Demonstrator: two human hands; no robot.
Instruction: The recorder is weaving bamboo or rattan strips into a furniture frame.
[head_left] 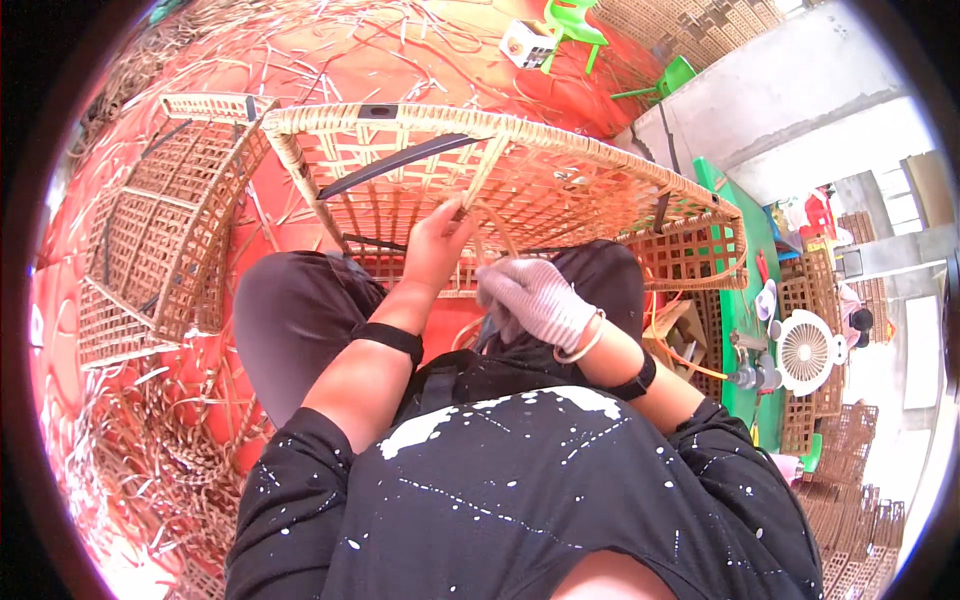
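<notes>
A large open rattan basket (590, 205) with a wrapped rim and dark straps leans across my lap, between my knees. My bare left hand (437, 240) is closed, thumb and fingers pinched at the lower end of a pale slanting rib of the basket. From beside those fingertips a thin rattan strip (503, 222) curves over to my right hand (540, 300). The right hand wears a pale knitted glove and is closed round the strip, just in front of the weave. Its fingertips are partly hidden.
Another woven rattan piece (165, 230) stands at the left. Loose strips (165, 450) lie heaped on the red floor covering (350, 65). To the right are a green table (735, 340), a white fan (805, 352) and stacked baskets (850, 440). A green chair (575, 25) stands far off.
</notes>
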